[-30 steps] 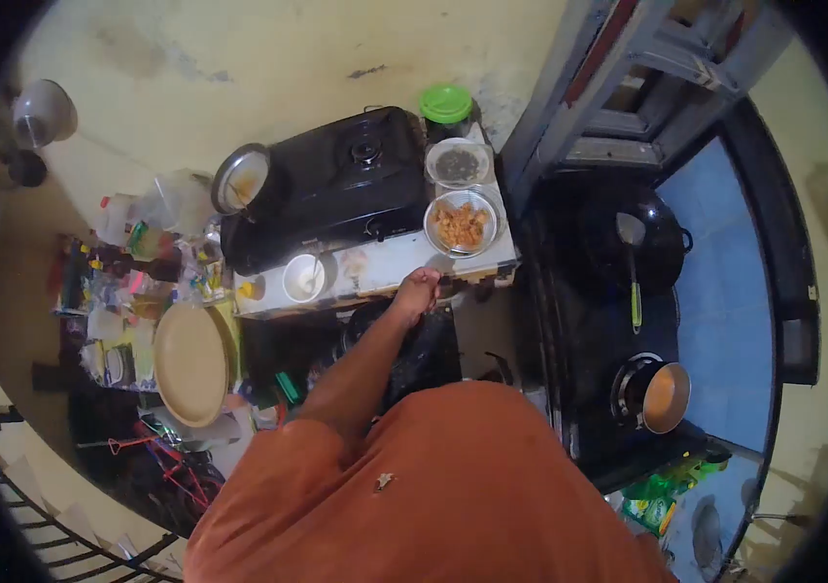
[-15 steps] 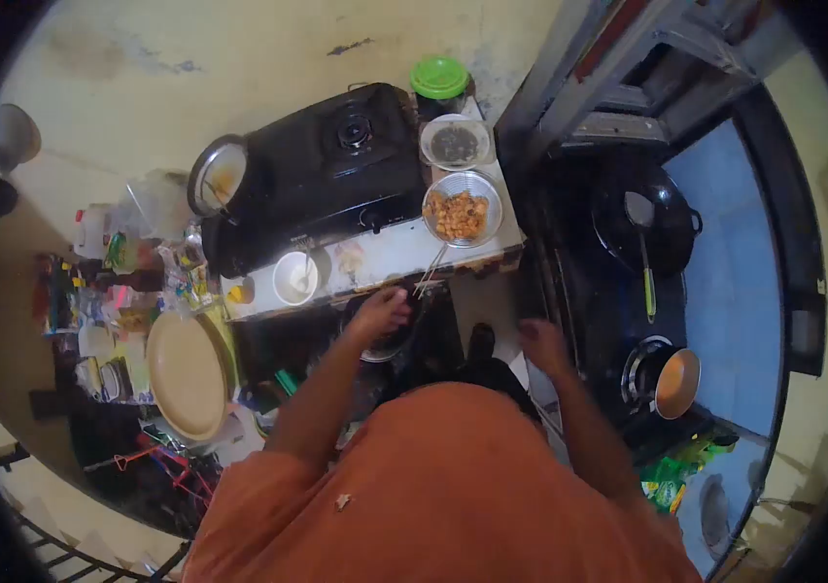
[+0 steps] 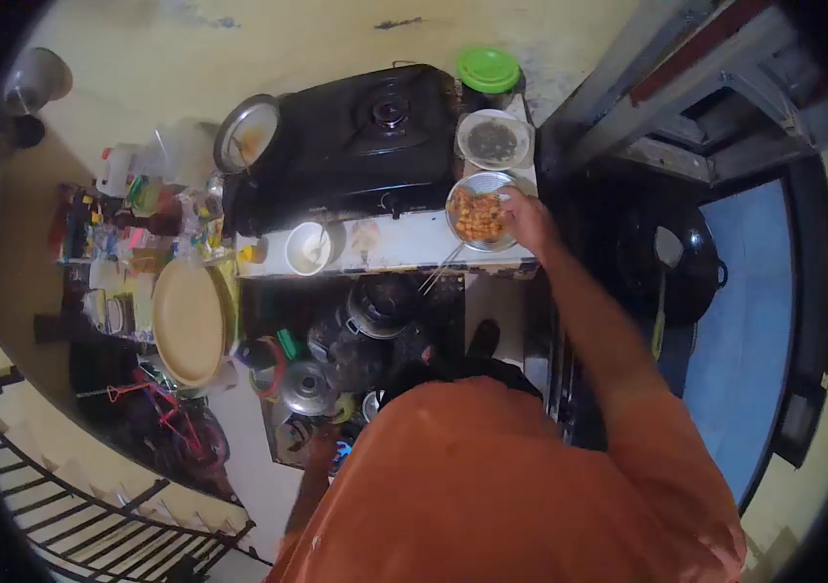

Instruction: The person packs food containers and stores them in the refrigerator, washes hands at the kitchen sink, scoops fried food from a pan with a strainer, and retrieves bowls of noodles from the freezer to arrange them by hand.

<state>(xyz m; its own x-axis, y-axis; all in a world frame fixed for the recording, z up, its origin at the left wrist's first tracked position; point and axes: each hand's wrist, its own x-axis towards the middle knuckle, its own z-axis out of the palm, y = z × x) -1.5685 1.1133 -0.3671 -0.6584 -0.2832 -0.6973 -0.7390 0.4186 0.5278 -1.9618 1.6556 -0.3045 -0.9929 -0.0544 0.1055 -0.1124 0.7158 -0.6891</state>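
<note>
My right hand (image 3: 528, 222) reaches to the right edge of a metal strainer (image 3: 480, 238) that holds orange-brown fried pieces (image 3: 478, 213). Its fingertips are closed on something at the food or rim that I cannot make out. The strainer's thin handle points down and left past the counter edge. My left hand (image 3: 323, 445) hangs low beside my body, dim and blurred, near a metal lid (image 3: 307, 388); its fingers cannot be made out. Just behind the strainer is a bowl (image 3: 495, 140) with dark contents.
A black stove (image 3: 356, 146) stands on the white counter (image 3: 385, 243), with a pan (image 3: 247, 134) at its left and a white cup (image 3: 308, 249) in front. A green-lidded jar (image 3: 489, 70) is at the back. On the right are a black wok (image 3: 686, 282) and a window frame.
My right hand has moved up and forward to the strainer. The left hand has drawn back from the counter edge, down beside my body. The view has shifted.
</note>
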